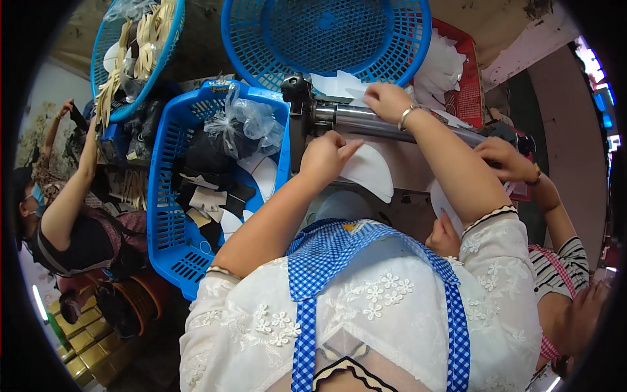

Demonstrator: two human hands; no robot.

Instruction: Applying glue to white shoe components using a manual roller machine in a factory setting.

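White curved piece of flat material: its upper end is pinched between thumb and fingers of the person's left hand, on the near side of a shiny metal roller. Beyond the roller, the right hand bends its fingers beside pale sheets; whether it grips one cannot be told. Left stands a blue basket holding cut pieces.

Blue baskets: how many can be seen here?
3: a round basket at top centre, a rectangular basket left of centre, and a third basket at upper left, holding pale strips. Others may be hidden.
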